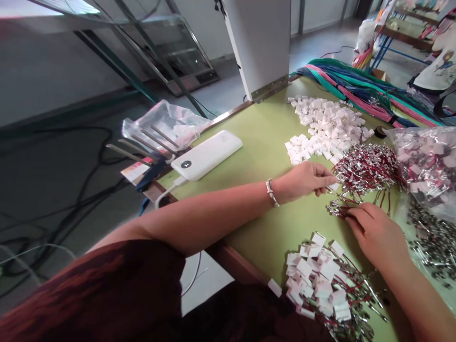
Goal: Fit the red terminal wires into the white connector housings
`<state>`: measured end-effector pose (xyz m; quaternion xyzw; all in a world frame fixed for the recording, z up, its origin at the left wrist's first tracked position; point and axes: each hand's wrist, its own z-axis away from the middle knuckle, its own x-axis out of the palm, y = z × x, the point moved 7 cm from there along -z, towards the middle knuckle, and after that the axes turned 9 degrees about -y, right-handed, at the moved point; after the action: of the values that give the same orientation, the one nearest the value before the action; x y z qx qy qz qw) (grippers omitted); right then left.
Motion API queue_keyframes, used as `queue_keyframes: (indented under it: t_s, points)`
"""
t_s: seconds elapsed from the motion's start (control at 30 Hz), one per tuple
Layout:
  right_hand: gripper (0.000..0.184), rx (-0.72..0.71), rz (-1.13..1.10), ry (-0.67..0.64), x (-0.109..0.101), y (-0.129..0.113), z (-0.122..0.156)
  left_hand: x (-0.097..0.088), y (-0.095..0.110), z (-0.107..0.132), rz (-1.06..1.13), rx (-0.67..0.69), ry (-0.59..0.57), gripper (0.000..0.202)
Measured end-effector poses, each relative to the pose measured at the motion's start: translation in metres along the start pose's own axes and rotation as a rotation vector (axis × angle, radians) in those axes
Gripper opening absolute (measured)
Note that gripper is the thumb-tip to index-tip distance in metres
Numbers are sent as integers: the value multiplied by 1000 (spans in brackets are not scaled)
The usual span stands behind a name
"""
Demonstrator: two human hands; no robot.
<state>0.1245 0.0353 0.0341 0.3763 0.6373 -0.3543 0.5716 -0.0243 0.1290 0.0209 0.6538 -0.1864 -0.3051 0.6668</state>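
Note:
My left hand [306,181], with a bracelet at its wrist, pinches a small white plastic connector housing [333,186] between thumb and fingers. Close beside it, my right hand [379,230] is closed round a small bunch of short red wires with metal terminals [338,208], whose tips point toward the left hand. Just beyond both hands is a heap of red terminal wires [368,166]. A larger pile of loose white connector housings [326,126] spreads behind that. Nearest my body lies a heap of white housings with wires attached [318,278].
On the green table [249,166] sit a white power bank [208,154] with a cable and a clear plastic bag [166,124]. Bundled coloured wires [359,92] lie along the far side. A filled plastic bag [427,164] and loose metal terminals [432,242] are at right.

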Motion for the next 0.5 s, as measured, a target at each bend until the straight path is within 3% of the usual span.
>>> queue_keyframes:
  t_s: [0.1, 0.2, 0.33, 0.5]
  points:
    - [27, -17, 68, -10, 5, -1, -2, 19, -17, 2, 394, -170, -46, 14]
    - [27, -28, 48, 25, 5, -1, -2, 26, -24, 4, 615, -241, -42, 10]
    - [21, -18, -143, 118, -4, 6, 1, 32, -23, 5, 649, -219, -127, 22]
    - [16, 142, -383, 156, -10, 22, 4, 42, -18, 7, 634, -157, -279, 39]
